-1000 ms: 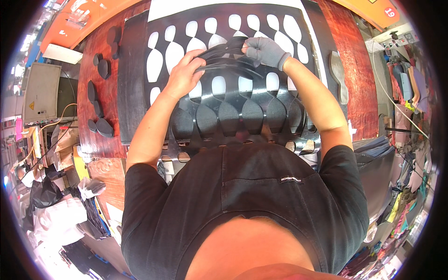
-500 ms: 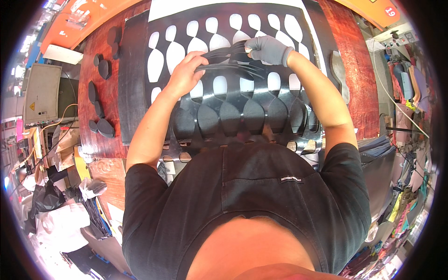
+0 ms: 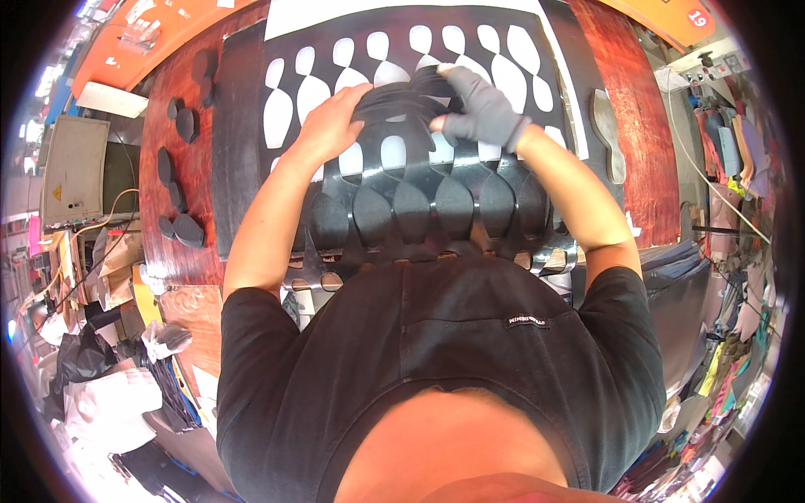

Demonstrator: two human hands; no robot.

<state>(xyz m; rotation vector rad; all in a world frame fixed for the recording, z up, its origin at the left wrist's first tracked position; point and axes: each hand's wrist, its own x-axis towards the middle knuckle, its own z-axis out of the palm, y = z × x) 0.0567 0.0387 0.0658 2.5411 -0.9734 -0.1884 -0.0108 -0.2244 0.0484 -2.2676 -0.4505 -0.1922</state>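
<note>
A black sheet (image 3: 537, 50) punched with rows of sole-shaped holes lies over a white surface on the red-brown workbench (image 3: 637, 142). My bare left hand (image 3: 331, 126) presses flat on a dark sole-shaped cut piece (image 3: 394, 101) in the middle of the sheet. My right hand (image 3: 482, 109), in a grey fingerless glove, grips the same stack of dark pieces from the right. A row of dark cut-outs (image 3: 415, 205) sits in the sheet just below my hands.
Several loose black sole pieces (image 3: 180, 222) lie along the bench's left side. One grey sole piece (image 3: 605, 134) rests at the right. A beige box (image 3: 71, 168) and bags stand at the left, hanging clothes at the right.
Both hands have shifted slightly on the dark pieces; the right hand has moved left and closed further over the stack.
</note>
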